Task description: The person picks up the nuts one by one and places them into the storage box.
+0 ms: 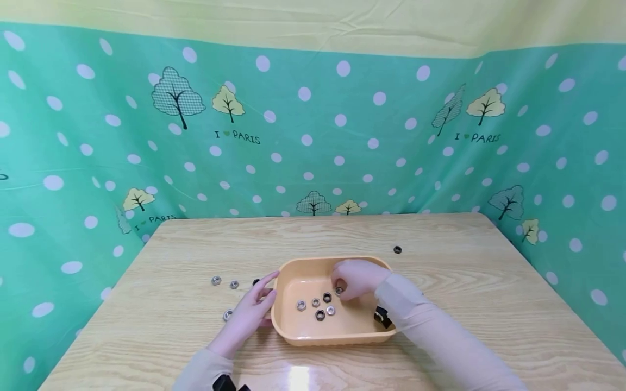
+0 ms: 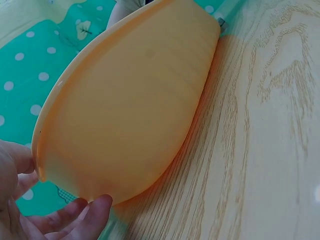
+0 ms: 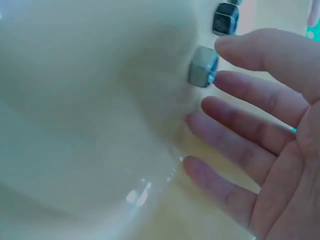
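Note:
A peach-coloured plastic basin (image 1: 337,341) stands on the table, with several silver and dark hex nuts on its floor. My left hand (image 1: 252,305) rests at the basin's left end. In the left wrist view its fingertips (image 2: 100,207) touch the rim and outer wall, loosely spread. Inside the basin, towards the far right, my right hand (image 1: 359,278) reaches down. Its thumb and index fingertip pinch a silver nut (image 3: 202,67) at the floor, and the other fingers are loosely extended. A dark nut (image 3: 225,19) lies just beyond that one.
On the table left of the basin lie silver nuts (image 1: 216,280) and a dark nut (image 1: 256,282), partly behind the left hand. Another dark nut (image 1: 398,250) lies behind the basin to the right. A green dotted curtain (image 1: 313,136) hangs around the table's back and sides.

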`<act>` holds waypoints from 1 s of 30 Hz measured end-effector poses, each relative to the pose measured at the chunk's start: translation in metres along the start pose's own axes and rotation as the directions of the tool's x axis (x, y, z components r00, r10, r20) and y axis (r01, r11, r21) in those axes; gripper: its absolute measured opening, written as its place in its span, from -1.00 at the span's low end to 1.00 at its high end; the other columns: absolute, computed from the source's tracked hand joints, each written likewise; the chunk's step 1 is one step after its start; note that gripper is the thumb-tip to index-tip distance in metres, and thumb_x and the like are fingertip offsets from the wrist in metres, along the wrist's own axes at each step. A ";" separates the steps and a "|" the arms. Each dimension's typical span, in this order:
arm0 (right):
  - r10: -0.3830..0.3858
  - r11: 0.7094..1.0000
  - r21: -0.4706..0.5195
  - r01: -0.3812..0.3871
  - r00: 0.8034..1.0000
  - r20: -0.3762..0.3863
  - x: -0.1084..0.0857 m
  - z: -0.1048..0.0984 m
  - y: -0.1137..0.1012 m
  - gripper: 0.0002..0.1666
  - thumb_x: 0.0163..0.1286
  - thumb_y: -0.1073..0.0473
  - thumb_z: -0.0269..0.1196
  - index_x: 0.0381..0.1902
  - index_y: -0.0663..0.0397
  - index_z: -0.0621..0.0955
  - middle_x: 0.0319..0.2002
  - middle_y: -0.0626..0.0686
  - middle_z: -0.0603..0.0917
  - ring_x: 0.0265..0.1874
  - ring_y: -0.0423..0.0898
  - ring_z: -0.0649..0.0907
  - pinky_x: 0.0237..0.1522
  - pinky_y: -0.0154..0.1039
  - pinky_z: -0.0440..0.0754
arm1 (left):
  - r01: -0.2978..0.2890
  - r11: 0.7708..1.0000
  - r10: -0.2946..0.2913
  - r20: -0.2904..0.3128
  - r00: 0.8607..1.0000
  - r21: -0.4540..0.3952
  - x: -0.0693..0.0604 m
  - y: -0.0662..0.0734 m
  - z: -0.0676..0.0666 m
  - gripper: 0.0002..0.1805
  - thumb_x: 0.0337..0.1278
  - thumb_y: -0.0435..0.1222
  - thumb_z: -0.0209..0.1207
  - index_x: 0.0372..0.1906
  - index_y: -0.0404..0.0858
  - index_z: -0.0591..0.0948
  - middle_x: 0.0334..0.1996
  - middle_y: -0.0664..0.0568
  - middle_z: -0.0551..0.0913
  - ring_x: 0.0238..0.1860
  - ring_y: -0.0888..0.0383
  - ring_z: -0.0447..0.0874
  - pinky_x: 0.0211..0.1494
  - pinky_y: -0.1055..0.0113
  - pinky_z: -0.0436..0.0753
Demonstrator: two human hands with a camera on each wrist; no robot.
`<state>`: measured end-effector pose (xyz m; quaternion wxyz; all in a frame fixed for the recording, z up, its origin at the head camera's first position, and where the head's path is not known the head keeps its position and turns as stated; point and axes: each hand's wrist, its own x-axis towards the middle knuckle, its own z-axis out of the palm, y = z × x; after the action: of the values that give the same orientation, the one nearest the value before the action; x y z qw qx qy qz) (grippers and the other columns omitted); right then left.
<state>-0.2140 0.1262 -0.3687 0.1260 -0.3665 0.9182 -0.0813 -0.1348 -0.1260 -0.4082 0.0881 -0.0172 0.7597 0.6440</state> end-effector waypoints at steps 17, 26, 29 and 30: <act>0.131 0.951 0.269 -0.156 0.985 0.109 -0.032 -0.046 0.016 -0.61 0.20 0.07 0.30 -0.01 0.06 0.62 -0.07 -0.02 0.66 -0.09 -0.09 0.58 -0.02 -0.17 0.58 | -0.004 1.000 0.004 -0.011 1.000 0.026 0.000 0.000 0.000 -0.47 0.36 -0.31 -0.01 0.40 -0.06 0.27 0.02 -0.28 0.52 -0.24 0.03 0.66 -0.30 0.15 0.74; 0.064 0.924 0.376 -0.070 0.998 0.030 -0.052 -0.050 0.031 -0.59 0.24 0.07 0.26 -0.01 0.19 0.61 -0.06 0.09 0.66 -0.10 -0.09 0.62 0.02 -0.19 0.59 | -0.001 1.000 0.001 -0.008 1.000 0.017 0.000 0.001 0.000 -0.48 0.36 -0.33 -0.02 0.39 -0.08 0.28 0.03 -0.29 0.51 -0.21 0.02 0.66 -0.27 0.13 0.75; 0.044 0.923 0.384 -0.039 0.999 -0.003 -0.058 -0.048 0.036 -0.61 0.26 0.09 0.24 -0.03 0.23 0.62 -0.09 0.10 0.67 -0.14 -0.10 0.62 0.02 -0.18 0.60 | -0.005 1.000 0.005 -0.012 1.000 0.023 0.000 0.002 0.000 -0.48 0.36 -0.33 -0.02 0.39 -0.08 0.29 0.03 -0.29 0.51 -0.18 0.01 0.66 -0.26 0.13 0.75; 0.048 0.919 0.392 -0.039 0.999 -0.011 -0.060 -0.047 0.038 -0.62 0.27 0.10 0.24 -0.04 0.23 0.62 -0.11 0.10 0.67 -0.15 -0.11 0.62 0.01 -0.18 0.59 | -0.006 1.000 0.006 -0.014 1.000 0.024 0.000 0.002 0.001 -0.48 0.36 -0.33 -0.01 0.39 -0.08 0.29 0.03 -0.28 0.51 -0.18 0.01 0.66 -0.26 0.13 0.75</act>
<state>-0.2102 0.1981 -0.3227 0.1891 -0.3126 0.8926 -0.2642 -0.1346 -0.1251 -0.4066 0.0809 -0.0182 0.7680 0.6351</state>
